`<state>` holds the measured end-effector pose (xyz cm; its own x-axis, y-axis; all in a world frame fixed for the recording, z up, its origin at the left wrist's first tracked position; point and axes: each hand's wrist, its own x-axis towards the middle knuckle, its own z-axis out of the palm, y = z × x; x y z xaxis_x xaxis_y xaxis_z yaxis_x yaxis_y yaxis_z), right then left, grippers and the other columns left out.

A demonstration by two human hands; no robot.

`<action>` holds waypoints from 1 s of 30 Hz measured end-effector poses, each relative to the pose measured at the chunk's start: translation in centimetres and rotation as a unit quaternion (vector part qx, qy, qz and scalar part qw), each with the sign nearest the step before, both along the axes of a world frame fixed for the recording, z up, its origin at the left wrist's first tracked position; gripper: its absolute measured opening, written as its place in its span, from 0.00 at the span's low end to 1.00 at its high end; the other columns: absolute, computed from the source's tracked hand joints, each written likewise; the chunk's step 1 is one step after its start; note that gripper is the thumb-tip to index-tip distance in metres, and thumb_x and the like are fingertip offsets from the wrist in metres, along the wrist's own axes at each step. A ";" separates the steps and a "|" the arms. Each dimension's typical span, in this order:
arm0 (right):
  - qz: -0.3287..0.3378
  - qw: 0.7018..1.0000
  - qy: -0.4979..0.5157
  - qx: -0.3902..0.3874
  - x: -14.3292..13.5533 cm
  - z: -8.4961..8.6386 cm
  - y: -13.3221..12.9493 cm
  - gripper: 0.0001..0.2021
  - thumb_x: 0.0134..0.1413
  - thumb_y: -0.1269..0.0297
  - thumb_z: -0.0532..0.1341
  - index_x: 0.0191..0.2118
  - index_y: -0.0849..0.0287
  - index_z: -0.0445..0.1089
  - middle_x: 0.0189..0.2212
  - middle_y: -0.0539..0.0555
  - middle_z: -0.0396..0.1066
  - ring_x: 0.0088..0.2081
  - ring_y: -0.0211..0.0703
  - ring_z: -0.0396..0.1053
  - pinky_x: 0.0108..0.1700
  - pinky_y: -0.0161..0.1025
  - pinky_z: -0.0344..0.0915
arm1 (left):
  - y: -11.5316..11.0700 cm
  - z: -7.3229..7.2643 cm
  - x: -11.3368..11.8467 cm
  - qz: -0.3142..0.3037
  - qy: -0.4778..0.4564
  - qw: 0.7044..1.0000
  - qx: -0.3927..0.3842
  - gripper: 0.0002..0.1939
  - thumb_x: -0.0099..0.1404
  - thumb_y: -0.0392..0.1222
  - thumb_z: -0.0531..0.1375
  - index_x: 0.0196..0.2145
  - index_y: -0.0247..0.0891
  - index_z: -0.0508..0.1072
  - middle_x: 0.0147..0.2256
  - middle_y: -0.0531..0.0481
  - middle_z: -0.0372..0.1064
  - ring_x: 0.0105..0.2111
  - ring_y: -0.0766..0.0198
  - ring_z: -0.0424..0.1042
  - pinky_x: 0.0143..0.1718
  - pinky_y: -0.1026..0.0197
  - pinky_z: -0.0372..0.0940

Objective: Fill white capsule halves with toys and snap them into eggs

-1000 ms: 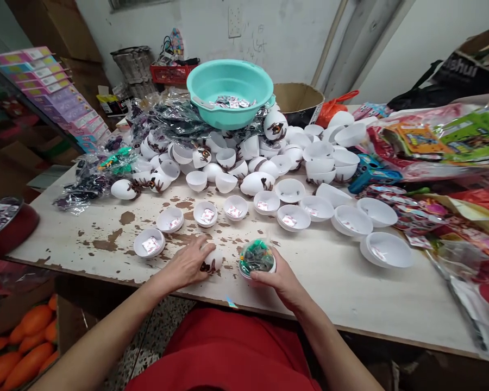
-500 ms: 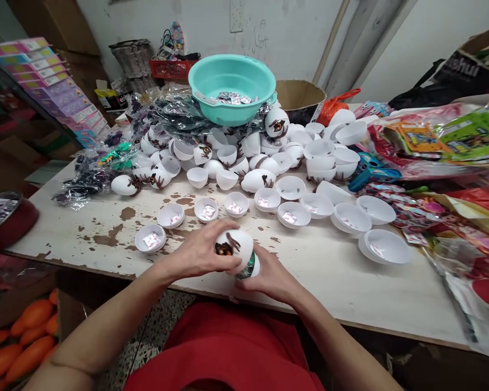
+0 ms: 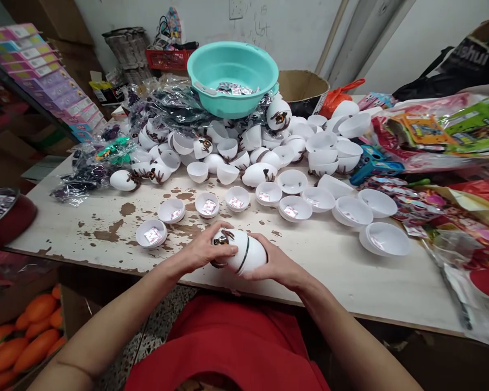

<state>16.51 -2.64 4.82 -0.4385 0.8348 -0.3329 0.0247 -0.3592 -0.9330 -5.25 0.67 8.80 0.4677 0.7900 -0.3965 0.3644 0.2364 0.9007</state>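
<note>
Left hand (image 3: 204, 248) grips the printed end of a white plastic egg (image 3: 249, 255), and the right hand (image 3: 277, 263) is wrapped around its plain end. The egg lies on its side between them, over the near edge of the worktop (image 3: 309, 293), with a narrow dark green line showing where its halves meet; whether it touches the surface cannot be told. Beyond the hands, white half shells (image 3: 295, 209) form a loose, curving row, many with a small packet (image 3: 209, 206) inside. Farther back sits a crowded heap of shells and printed eggs (image 3: 259, 175), with a teal basin (image 3: 233, 103) of packets behind it. Clear-wrapped dark items (image 3: 85, 171) lie to the left, colourful packaging (image 3: 468, 127) to the right.
</note>
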 end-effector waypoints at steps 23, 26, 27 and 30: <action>-0.034 0.995 -0.052 0.077 -1.0 1.2 -1.2 0.45 0.32 0.58 0.78 0.59 0.53 0.62 0.55 0.56 0.66 0.54 0.58 0.66 0.55 0.52 0.66 | -0.8 0.4 -2.1 -0.106 -0.019 0.991 0.081 0.28 0.56 0.48 0.66 0.54 0.48 0.65 0.45 0.53 0.65 0.44 0.60 0.66 0.47 0.58 0.65; -0.121 0.991 -0.026 0.045 -1.7 1.5 -1.0 0.38 0.38 0.53 0.74 0.57 0.52 0.64 0.52 0.55 0.67 0.52 0.57 0.67 0.52 0.51 0.68 | -0.8 0.4 -1.3 -0.039 -0.054 0.998 -0.010 0.31 0.59 0.53 0.64 0.57 0.48 0.60 0.36 0.53 0.66 0.30 0.65 0.70 0.30 0.62 0.69; -0.154 0.988 -0.009 0.029 -1.9 1.5 -0.8 0.36 0.41 0.51 0.72 0.57 0.52 0.63 0.51 0.56 0.67 0.49 0.57 0.68 0.49 0.51 0.70 | -0.8 0.3 -1.0 -0.002 -0.071 0.996 -0.052 0.32 0.61 0.56 0.62 0.59 0.48 0.57 0.32 0.54 0.66 0.24 0.66 0.69 0.23 0.65 0.67; -0.156 0.987 0.030 0.003 -1.8 1.7 -0.4 0.42 0.38 0.53 0.74 0.60 0.50 0.57 0.50 0.56 0.66 0.44 0.54 0.70 0.41 0.49 0.73 | -0.8 0.2 0.2 0.069 -0.115 0.982 -0.134 0.35 0.61 0.61 0.59 0.60 0.47 0.53 0.25 0.56 0.65 0.15 0.68 0.65 0.12 0.69 0.61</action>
<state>14.74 -3.00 6.48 -0.1790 0.9339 -0.3095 -0.1420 -0.3358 -0.9312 -5.08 -0.10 9.05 0.4651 0.7336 -0.4955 0.1056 0.5097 0.8538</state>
